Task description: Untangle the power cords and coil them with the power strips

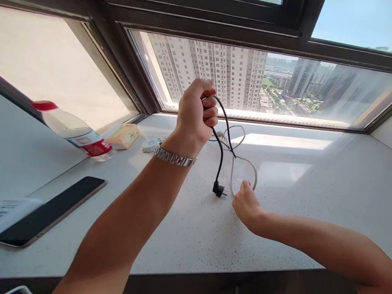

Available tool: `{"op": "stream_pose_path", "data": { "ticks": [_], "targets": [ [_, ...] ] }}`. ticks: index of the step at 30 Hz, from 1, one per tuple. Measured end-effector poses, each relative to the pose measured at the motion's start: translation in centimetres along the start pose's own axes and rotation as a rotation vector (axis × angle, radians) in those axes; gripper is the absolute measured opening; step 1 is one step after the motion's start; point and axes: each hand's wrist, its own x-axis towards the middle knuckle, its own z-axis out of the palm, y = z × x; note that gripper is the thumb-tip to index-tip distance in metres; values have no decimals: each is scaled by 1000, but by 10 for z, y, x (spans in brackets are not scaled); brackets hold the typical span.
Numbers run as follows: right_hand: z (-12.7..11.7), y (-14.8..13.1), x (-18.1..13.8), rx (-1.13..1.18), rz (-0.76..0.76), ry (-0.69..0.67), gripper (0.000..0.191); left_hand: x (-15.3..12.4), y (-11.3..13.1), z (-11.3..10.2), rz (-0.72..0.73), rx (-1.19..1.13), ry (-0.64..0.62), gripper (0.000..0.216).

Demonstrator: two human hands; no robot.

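Windows with dark frames (214,69) are set above a white, speckled countertop (306,192) crossed by sunlit patches (290,141). At its left, a clear plastic bottle with red cap and label (76,130) is placed beside a small yellow-orange packet (125,136); the contents of both cannot be made out. Over the countertop's middle, a thin black cable (221,151) is gripped in the tightly curled left hand (197,108). A white looped cable (255,171) is held low by the folded right hand (246,202), near the black cable's pronged black plug (218,189).
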Motion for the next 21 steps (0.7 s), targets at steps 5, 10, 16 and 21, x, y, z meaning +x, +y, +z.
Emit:
{"op": "stream_pose_path", "data": {
  "ticks": [5,10,16,21],
  "targets": [
    [2,1,-1,-57,-10,37,19,6,11,17,-27,-164,100,32],
    [4,0,-3,5,15,69,21,14,-5,5,103,-185,141,37],
    [9,17,-17,327,194,25,25,-36,-65,-14,22,-257,189,44],
    [19,40,-36,299,321,346,24,-73,-88,-46,-231,-201,141,37]
  ]
}}
